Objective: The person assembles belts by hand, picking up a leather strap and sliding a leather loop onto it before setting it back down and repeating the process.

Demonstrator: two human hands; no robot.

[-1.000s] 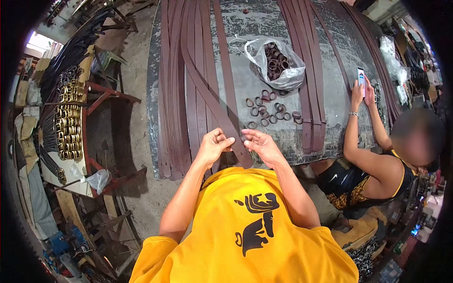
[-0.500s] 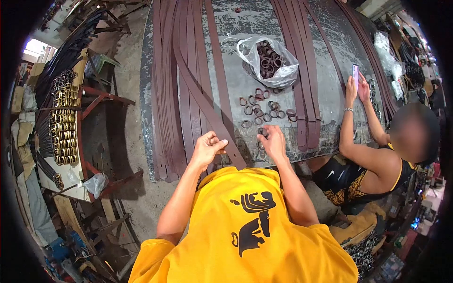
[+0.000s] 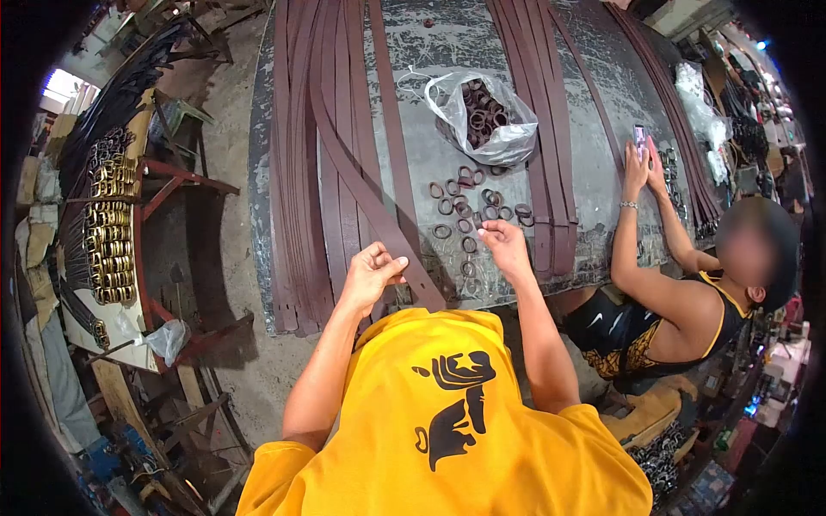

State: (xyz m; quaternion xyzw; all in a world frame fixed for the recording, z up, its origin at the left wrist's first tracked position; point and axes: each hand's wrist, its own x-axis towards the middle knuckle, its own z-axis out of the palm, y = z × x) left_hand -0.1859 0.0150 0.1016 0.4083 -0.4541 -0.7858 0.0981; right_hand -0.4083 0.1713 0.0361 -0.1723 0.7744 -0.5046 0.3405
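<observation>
- Step in hand, as I judge it: the left hand [image 3: 372,273] steadies the near end of 1 slanting strap [image 3: 387,226] while the right hand [image 3: 506,247] works among the small loops.
- Left hand: the fingers are curled and the thumb presses in at the strap's left edge; they look closed on it. The strap end reaches the front of the yellow shirt [image 3: 516,456].
- Right hand: thumb and index come together at the near side of the loose loops [image 3: 490,212]. A dark loop shows at the fingertips, but I cannot tell whether it is gripped or lies just beyond them.
- The slanting strap crosses over the straps of the left bundle [image 3: 292,172], on the table [image 3: 430,56]. The loose loops lie right of it, near the clear bag [image 3: 516,142], which holds many more.
- What the next move calls for, as a judgement: a light, exact pinch on 1 loop without dragging its neighbours, and a steady left hold so the strap end does not swing.
- Farther right, past the right bundle [image 3: 551,198], another person [image 3: 688,297] holds a phone [image 3: 639,138], well apart from the loops.
</observation>
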